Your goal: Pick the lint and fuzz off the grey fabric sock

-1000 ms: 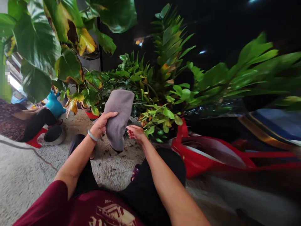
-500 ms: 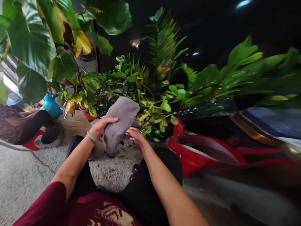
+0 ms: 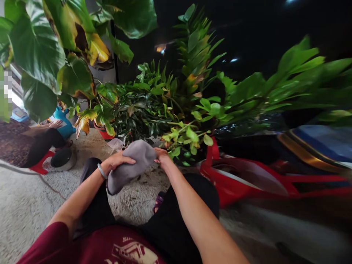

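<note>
Left hand (image 3: 114, 161) clamps and right hand (image 3: 163, 157) pinches grey fabric (image 3: 140, 154) above rough concrete floor (image 3: 137, 211) near leafy plants (image 3: 156, 90).

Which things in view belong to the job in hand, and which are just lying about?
In hand:
gray cloth, held by the left hand
right hand, at the cloth's far edge

Around it:
red bag
plants
pot
blue toy
red stool

Place: seemingly a home patio
Floor: rough concrete (image 3: 30, 198)
Far: leafy plants (image 3: 154, 88), red flowerpot (image 3: 103, 134)
Left: low red stool (image 3: 41, 165)
</note>
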The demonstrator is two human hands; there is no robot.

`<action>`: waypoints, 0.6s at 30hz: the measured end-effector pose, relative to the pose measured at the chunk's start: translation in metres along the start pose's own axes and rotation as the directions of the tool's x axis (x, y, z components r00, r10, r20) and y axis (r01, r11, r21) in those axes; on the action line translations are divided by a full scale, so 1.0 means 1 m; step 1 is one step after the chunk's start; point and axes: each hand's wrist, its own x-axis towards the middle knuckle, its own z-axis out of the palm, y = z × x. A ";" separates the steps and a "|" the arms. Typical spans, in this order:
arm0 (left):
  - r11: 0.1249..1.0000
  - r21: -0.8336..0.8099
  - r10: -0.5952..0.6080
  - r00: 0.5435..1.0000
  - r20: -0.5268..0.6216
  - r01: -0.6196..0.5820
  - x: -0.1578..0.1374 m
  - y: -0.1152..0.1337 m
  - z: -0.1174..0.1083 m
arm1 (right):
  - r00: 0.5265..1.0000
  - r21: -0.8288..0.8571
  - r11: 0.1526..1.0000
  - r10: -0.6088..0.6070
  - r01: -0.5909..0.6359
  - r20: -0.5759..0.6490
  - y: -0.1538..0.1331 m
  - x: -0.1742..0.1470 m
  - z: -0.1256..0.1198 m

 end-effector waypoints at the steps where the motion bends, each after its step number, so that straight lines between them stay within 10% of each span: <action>1: 0.998 -0.031 0.059 0.998 -0.014 -0.059 0.001 0.011 -0.001 | 1.000 -0.006 1.000 0.015 -0.015 -0.004 -0.002 -0.002 0.000; 6: 0.915 -0.228 0.295 0.938 -0.181 -0.332 0.026 0.057 0.003 | 0.996 -0.021 0.996 0.085 -0.086 -0.014 -0.011 -0.011 0.002; 11: 0.989 -0.063 0.108 0.950 -0.294 -0.132 0.030 0.005 -0.002 | 0.995 0.007 0.995 0.101 -0.101 -0.011 -0.014 -0.014 0.006; 15: 0.994 0.102 -0.025 0.993 -0.112 0.037 -0.004 -0.031 -0.008 | 0.994 0.010 0.994 0.109 -0.109 -0.007 -0.012 -0.014 0.007; 18: 0.994 0.105 0.012 1.000 0.003 -0.012 -0.022 -0.008 -0.013 | 0.994 0.004 0.994 0.109 -0.109 0.017 -0.011 -0.015 0.007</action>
